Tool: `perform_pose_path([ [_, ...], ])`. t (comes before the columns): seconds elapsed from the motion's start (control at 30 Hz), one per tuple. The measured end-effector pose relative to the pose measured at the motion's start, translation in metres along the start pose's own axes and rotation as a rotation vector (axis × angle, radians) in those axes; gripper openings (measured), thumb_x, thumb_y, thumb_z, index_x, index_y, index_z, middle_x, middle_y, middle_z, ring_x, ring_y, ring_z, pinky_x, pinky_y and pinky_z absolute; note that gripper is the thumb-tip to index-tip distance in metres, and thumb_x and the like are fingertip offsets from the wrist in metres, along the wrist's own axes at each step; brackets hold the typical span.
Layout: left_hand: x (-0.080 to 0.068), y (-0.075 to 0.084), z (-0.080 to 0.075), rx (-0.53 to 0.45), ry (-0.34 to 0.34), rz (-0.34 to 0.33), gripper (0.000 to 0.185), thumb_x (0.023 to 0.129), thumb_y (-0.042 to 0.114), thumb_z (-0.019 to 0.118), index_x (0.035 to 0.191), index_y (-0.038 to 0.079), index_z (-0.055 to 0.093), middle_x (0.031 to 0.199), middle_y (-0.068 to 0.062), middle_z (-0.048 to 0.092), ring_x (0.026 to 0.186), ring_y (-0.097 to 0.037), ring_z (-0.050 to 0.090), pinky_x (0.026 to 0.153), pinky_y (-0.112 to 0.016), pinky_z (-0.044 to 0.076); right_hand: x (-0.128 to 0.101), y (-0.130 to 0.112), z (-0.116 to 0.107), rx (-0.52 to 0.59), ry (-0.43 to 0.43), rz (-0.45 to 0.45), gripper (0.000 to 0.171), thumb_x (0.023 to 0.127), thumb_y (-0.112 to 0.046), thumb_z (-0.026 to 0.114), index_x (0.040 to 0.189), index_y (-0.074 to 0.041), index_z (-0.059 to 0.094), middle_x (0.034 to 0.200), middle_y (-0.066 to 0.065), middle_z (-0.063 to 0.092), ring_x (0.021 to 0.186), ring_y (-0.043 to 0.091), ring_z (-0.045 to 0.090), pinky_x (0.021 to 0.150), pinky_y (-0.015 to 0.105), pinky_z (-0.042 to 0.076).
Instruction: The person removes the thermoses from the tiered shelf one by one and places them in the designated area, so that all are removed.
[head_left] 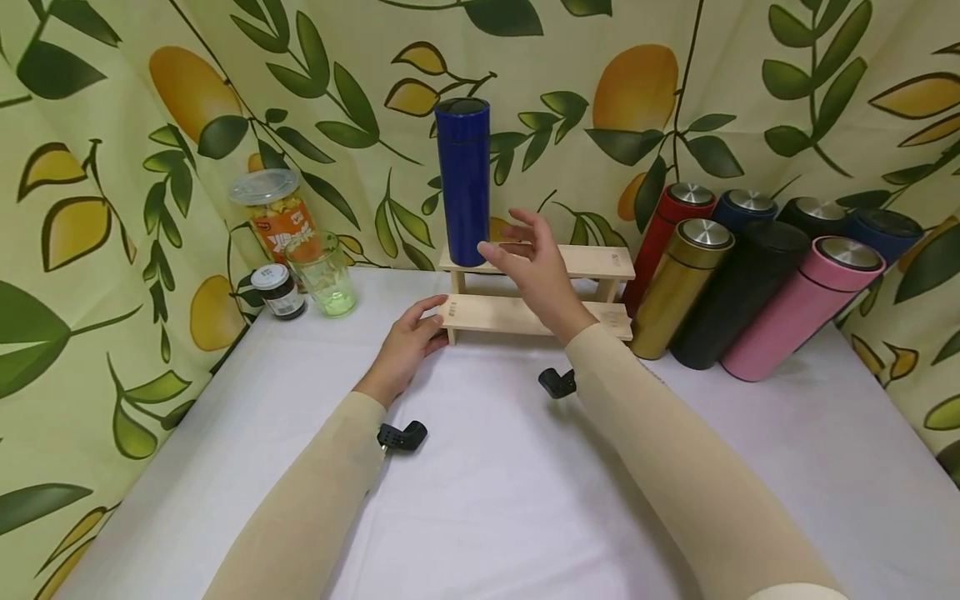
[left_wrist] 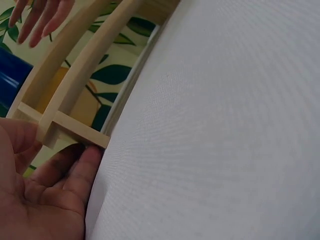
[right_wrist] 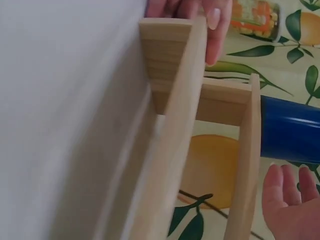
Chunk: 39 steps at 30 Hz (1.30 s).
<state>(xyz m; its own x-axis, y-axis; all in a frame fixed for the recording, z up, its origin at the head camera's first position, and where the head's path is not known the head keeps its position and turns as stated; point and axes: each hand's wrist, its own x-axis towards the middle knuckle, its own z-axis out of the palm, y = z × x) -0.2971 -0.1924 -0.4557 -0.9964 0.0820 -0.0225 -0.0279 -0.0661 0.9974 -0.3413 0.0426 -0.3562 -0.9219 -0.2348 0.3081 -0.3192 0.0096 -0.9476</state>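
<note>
On the upper step of the pale two-tier wooden rack [head_left: 536, 287], at its left end, the tall cobalt-blue metal flask [head_left: 463, 179] is standing upright on its own. The person's right hand [head_left: 534, 265] is hovering just beside that flask with fingers spread and relaxed, grasping nothing. The left hand [head_left: 405, 346] is resting against the lower step's left corner, fingers lightly pressed on the wood, steadying rather than clutching it. To my eye the step in hand is letting go cleanly: the right hand would do best drawing straight away without brushing the flask, which looks top-heavy on so narrow a ledge, while the left is holding the rack firm. To the right of the rack, the red, gold, black, pink and navy flasks [head_left: 757, 275] are leaning in a cluster.
</note>
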Motion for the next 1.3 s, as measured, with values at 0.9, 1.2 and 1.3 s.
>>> perform_pose_path([
  [0.9, 0.001, 0.003, 0.003, 0.027, -0.01, 0.001, 0.045, 0.117, 0.015, 0.051, 0.163, 0.016, 0.051, 0.163, -0.019, 0.047, 0.141, -0.031, 0.056, 0.111, -0.04, 0.053, 0.058, -0.02, 0.027, -0.118, 0.03, 0.018, 0.088, 0.101, -0.035, 0.083, 0.171, -0.027, 0.031, 0.157, 0.005, 0.049, 0.134, 0.022, 0.056, 0.114, 0.044, 0.048],
  [1.2, 0.002, 0.001, 0.0, 0.022, -0.004, -0.005, 0.045, 0.117, 0.014, 0.051, 0.163, 0.016, 0.051, 0.163, -0.019, 0.047, 0.141, -0.03, 0.056, 0.111, -0.04, 0.053, 0.056, -0.015, 0.029, -0.101, 0.053, 0.016, 0.082, 0.102, -0.029, 0.081, 0.17, -0.028, 0.035, 0.155, 0.004, 0.051, 0.132, 0.023, 0.058, 0.112, 0.043, 0.05],
  [1.3, 0.002, 0.001, 0.002, 0.021, 0.001, -0.012, 0.045, 0.117, 0.014, 0.051, 0.162, 0.016, 0.052, 0.162, -0.019, 0.047, 0.141, -0.031, 0.056, 0.111, -0.04, 0.053, 0.052, -0.015, 0.026, -0.095, 0.064, 0.011, 0.082, 0.101, -0.029, 0.082, 0.169, -0.029, 0.036, 0.153, 0.005, 0.052, 0.132, 0.024, 0.058, 0.111, 0.044, 0.051],
])
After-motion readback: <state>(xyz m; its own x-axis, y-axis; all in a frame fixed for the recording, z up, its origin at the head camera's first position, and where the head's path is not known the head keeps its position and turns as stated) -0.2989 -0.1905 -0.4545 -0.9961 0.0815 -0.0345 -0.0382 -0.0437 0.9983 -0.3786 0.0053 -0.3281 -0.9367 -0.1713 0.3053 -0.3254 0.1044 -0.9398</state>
